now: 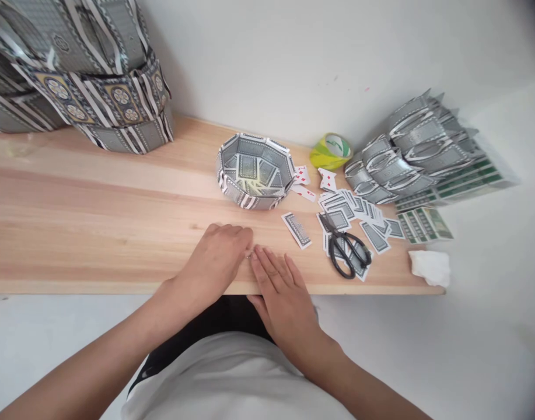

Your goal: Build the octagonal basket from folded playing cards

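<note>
Hands rest together at the front edge of the wooden desk (74, 204). The left hand (214, 256) lies knuckles up with fingers curled under; whether it grips anything beneath cannot be told. The right hand (280, 291) lies flat and spread, palm down, holding nothing, its fingertips touching the left hand's. A small pale object shows at the point where they meet, too small to identify.

A bowl folded from playing cards (255, 169) stands toward the rear edge, apart from both hands. A single face-down card (297, 229) lies just right of the hands. Black-handled scissors (348, 248) rest on a scatter of loose cards (359, 213) near the right front corner, with a yellow-green tape roll (331, 150) at the rear edge and folded card pieces (411, 151) stacked on card boxes beyond the right end. A larger woven card structure (83, 76) occupies the rear left corner.

Risk: the hands press at the desk edge, so a sliding push may carry the small object over it. A rightward sweep may scatter the loose cards or catch the scissors.
</note>
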Demonstrator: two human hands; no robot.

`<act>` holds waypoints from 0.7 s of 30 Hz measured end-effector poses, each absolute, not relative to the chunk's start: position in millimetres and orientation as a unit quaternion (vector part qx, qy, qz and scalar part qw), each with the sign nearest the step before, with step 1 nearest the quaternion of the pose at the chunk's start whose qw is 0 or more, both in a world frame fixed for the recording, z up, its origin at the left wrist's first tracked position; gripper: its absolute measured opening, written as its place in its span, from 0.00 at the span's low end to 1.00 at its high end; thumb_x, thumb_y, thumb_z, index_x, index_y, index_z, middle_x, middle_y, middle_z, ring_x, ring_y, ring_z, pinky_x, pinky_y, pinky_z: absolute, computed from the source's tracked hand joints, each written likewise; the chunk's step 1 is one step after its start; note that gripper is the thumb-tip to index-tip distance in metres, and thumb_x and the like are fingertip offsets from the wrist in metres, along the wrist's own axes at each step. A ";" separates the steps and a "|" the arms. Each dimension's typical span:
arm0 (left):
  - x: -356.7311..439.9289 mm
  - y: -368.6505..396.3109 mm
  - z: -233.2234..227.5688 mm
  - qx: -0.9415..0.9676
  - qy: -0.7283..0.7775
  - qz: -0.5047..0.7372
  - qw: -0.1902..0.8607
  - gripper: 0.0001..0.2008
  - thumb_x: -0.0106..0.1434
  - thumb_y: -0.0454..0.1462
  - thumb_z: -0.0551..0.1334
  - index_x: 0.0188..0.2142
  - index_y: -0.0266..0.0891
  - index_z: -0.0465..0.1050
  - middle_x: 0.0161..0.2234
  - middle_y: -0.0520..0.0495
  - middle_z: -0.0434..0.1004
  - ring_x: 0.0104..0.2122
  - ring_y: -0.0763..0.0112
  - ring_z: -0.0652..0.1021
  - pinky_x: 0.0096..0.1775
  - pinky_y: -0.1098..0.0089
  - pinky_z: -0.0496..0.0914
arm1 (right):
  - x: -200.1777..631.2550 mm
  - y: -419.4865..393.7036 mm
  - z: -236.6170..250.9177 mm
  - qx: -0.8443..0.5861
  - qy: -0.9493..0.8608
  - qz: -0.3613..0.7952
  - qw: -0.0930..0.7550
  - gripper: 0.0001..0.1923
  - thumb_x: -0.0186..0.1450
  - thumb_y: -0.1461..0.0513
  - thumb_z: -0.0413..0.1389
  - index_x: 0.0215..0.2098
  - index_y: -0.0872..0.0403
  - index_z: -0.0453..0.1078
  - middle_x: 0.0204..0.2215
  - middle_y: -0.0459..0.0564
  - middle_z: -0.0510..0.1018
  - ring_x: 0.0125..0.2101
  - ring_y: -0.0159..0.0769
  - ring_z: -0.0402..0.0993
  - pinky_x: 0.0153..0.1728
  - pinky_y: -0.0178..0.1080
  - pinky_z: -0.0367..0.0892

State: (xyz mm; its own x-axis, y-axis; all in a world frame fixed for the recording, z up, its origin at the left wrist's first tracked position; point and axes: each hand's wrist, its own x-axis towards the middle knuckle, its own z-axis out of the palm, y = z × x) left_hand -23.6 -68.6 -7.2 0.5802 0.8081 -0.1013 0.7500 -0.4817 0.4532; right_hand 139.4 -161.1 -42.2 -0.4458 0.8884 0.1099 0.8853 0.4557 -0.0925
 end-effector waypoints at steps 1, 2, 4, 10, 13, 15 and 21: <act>-25.6 -69.5 -8.7 0.854 0.457 0.071 0.237 0.05 0.63 0.29 0.55 0.32 0.37 0.68 0.33 0.46 0.76 0.34 0.64 0.74 0.39 0.64 0.64 | 139.6 -161.1 -42.0 -0.522 -0.850 0.012 0.066 0.29 0.69 0.63 0.47 0.67 0.61 0.50 0.65 0.56 0.56 0.65 0.44 0.52 0.63 0.55 0.50; -28.1 -70.5 -10.2 0.849 0.461 0.082 0.243 0.05 0.63 0.29 0.55 0.32 0.37 0.67 0.32 0.47 0.75 0.33 0.65 0.74 0.39 0.65 0.63 | 139.6 -161.1 -41.8 -0.522 -0.851 0.013 0.061 0.29 0.69 0.63 0.48 0.67 0.60 0.50 0.65 0.56 0.56 0.65 0.45 0.52 0.63 0.55 0.51; -34.3 -72.8 -12.8 0.840 0.468 0.110 0.252 0.05 0.63 0.29 0.56 0.31 0.38 0.66 0.31 0.48 0.75 0.33 0.66 0.73 0.38 0.66 0.63 | 139.3 -161.1 -41.1 -0.523 -0.850 0.016 0.055 0.30 0.68 0.64 0.48 0.67 0.60 0.49 0.65 0.55 0.56 0.65 0.45 0.52 0.63 0.54 0.51; -51.7 -77.1 -15.8 0.820 0.493 0.155 0.248 0.06 0.62 0.29 0.56 0.29 0.38 0.67 0.27 0.51 0.72 0.31 0.67 0.71 0.38 0.66 0.62 | 137.9 -160.3 -41.3 -0.522 -0.851 0.011 0.049 0.30 0.68 0.64 0.48 0.67 0.61 0.50 0.65 0.56 0.56 0.64 0.44 0.53 0.63 0.52 0.52; -55.8 -78.6 -16.0 0.819 0.493 0.166 0.240 0.04 0.62 0.31 0.58 0.31 0.38 0.69 0.27 0.51 0.72 0.30 0.67 0.71 0.37 0.66 0.63 | 137.7 -160.4 -42.3 -0.522 -0.852 0.000 0.045 0.29 0.68 0.64 0.48 0.66 0.62 0.52 0.66 0.56 0.56 0.64 0.44 0.53 0.63 0.51 0.52; -56.6 -83.0 -16.4 0.818 0.499 0.184 0.220 0.03 0.63 0.32 0.58 0.32 0.38 0.69 0.27 0.50 0.72 0.31 0.66 0.72 0.36 0.65 0.65 | 137.6 -160.6 -42.6 -0.521 -0.853 -0.007 0.042 0.29 0.68 0.64 0.48 0.66 0.63 0.52 0.66 0.56 0.55 0.64 0.44 0.53 0.63 0.51 0.52; -41.8 -120.0 -27.8 0.850 0.418 0.314 0.061 0.13 0.66 0.30 0.53 0.48 0.33 0.71 0.49 0.39 0.75 0.53 0.59 0.71 0.53 0.58 0.64 | 137.4 -160.4 -43.3 -0.513 -0.856 -0.035 0.055 0.25 0.68 0.64 0.47 0.63 0.64 0.58 0.63 0.57 0.60 0.63 0.45 0.56 0.61 0.50 0.55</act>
